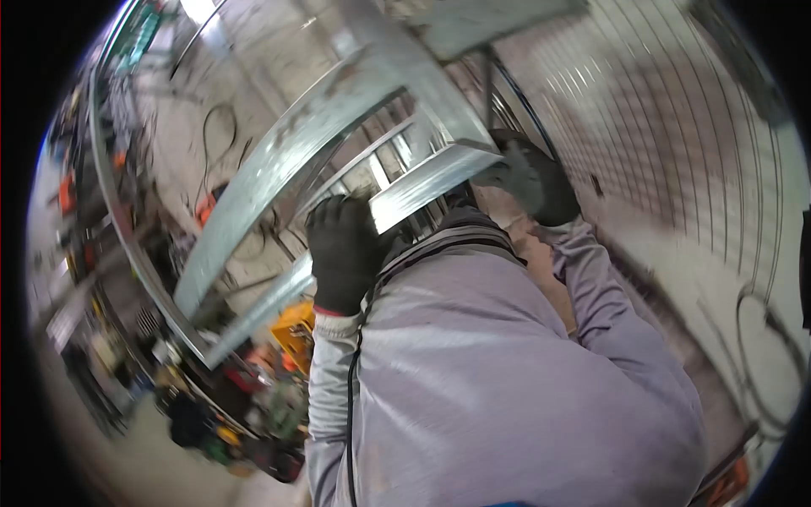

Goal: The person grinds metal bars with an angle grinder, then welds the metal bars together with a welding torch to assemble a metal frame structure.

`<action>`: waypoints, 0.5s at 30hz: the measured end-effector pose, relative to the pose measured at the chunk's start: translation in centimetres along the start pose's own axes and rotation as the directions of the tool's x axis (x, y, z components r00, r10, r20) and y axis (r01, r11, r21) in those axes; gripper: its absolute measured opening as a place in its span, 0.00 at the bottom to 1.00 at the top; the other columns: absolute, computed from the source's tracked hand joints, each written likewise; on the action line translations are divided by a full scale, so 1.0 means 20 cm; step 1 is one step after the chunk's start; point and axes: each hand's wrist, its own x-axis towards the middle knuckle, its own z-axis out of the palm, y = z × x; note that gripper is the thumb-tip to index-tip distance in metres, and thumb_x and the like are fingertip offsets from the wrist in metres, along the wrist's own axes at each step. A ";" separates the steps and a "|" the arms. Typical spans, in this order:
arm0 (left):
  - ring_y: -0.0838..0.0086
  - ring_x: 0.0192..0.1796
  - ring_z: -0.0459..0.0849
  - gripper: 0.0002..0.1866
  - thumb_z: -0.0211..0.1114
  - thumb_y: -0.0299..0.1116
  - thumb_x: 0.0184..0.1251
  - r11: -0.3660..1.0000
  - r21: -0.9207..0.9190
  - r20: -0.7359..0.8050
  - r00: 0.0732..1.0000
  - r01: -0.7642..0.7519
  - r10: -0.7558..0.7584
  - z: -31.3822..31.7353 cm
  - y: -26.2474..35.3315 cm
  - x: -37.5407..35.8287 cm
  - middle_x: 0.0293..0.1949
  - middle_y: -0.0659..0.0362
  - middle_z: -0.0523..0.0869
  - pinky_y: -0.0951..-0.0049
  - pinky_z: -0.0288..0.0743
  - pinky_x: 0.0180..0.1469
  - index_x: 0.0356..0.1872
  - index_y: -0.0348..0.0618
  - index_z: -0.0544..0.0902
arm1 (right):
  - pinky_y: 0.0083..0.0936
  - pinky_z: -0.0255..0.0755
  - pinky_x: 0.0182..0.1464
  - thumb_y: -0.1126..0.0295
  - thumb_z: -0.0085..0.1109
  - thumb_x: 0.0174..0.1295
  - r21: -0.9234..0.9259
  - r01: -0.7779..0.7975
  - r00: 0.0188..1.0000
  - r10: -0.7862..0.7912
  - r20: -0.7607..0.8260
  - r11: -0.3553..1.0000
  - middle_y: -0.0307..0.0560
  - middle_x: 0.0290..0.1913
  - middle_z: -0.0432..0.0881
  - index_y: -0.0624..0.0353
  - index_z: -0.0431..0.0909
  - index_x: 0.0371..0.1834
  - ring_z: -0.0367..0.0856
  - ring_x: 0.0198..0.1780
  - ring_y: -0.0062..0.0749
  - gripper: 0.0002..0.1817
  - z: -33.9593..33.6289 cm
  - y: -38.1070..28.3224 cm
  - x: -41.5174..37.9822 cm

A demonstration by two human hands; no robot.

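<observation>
A shiny metal frame of welded square tube (435, 184) lies across in front of my waist, with a long curved section (253, 203) running off to the lower left. My left hand (344, 253), in a dark work glove, has its fingers curled over the frame at the near bar's left end. At the bar's right corner, my right hand (541, 179), gloved too, is closed against the metal; its fingertips are partly hidden and blurred. Thinner crossbars (380, 169) show inside the frame.
Tools and loose gear, among them a yellow-orange item (294, 334), clutter the floor at left. A ribbed light panel (650, 118) spans the right side. A black cable (220, 139) lies on the floor beyond the frame; another loops at far right.
</observation>
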 end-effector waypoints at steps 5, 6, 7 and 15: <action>0.46 0.53 0.86 0.31 0.86 0.45 0.56 0.992 0.120 0.059 0.998 -0.040 0.033 0.01 0.07 0.01 0.46 0.48 0.87 0.46 0.80 0.57 0.57 0.40 0.84 | 0.35 0.78 0.70 0.69 0.58 0.80 -0.662 0.133 0.950 -0.285 -0.126 0.737 0.53 0.67 0.83 0.68 0.75 0.76 0.85 0.66 0.34 0.25 0.10 -0.05 -0.14; 0.46 0.52 0.86 0.31 0.86 0.43 0.56 0.995 0.095 0.033 0.999 -0.037 0.034 0.01 0.06 0.00 0.46 0.48 0.87 0.46 0.79 0.56 0.56 0.40 0.84 | 0.35 0.78 0.70 0.69 0.58 0.80 -0.653 0.140 0.944 -0.300 -0.140 0.745 0.53 0.67 0.83 0.68 0.75 0.76 0.85 0.66 0.34 0.25 0.12 -0.04 -0.14; 0.46 0.52 0.87 0.31 0.87 0.40 0.56 0.995 0.096 0.048 0.998 0.028 -0.033 0.03 0.03 -0.02 0.46 0.48 0.87 0.46 0.79 0.55 0.58 0.41 0.83 | 0.33 0.78 0.70 0.71 0.58 0.79 -0.700 0.191 0.933 -0.349 -0.089 0.688 0.52 0.65 0.84 0.69 0.75 0.76 0.85 0.65 0.33 0.25 0.15 -0.04 -0.14; 0.47 0.52 0.87 0.33 0.87 0.40 0.56 0.994 0.103 0.114 0.993 0.024 -0.036 0.00 0.05 -0.01 0.48 0.49 0.88 0.47 0.79 0.55 0.62 0.42 0.82 | 0.34 0.80 0.68 0.76 0.70 0.71 -0.809 0.341 0.850 -0.525 0.047 0.479 0.52 0.61 0.87 0.65 0.80 0.70 0.86 0.63 0.37 0.25 0.13 0.01 -0.08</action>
